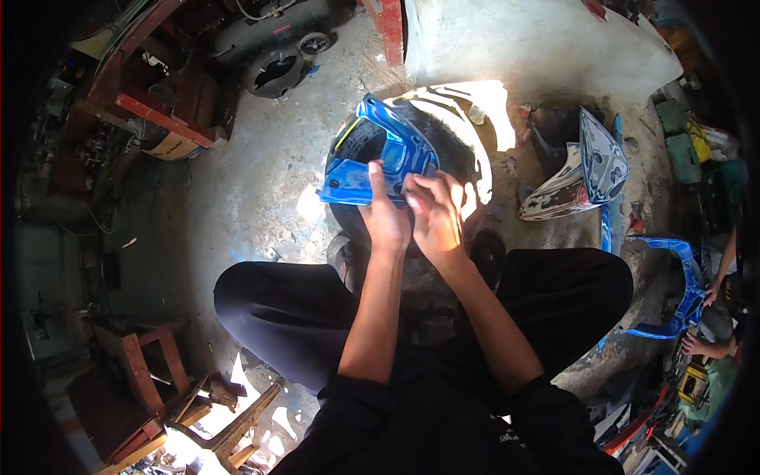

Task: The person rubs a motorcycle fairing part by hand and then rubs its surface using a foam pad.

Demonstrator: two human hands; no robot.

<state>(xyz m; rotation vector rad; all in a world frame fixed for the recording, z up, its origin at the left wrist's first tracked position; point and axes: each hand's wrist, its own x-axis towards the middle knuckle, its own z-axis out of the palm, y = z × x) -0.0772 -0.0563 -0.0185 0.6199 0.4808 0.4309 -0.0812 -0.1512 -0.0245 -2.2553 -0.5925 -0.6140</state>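
Observation:
A blue-and-white plastic fairing panel [408, 158], with scuffed-looking paint, is tilted above a black tire [360, 218] between my knees. My left hand [385, 222] grips its near edge, thumb on top and the other fingers hidden underneath. At the panel's right near corner is my right hand [439, 218], its fingers curled in and slightly blurred. Whether something small sits in those fingers is hidden.
Patchy dark-and-white fairing pieces [590, 170] lie to the right on the concrete floor. Another person's hands [697, 344] are beside a blue frame-shaped panel [685, 273] at far right. A wooden stool [142, 372] stands at lower left, a red metal frame [158, 111] at upper left.

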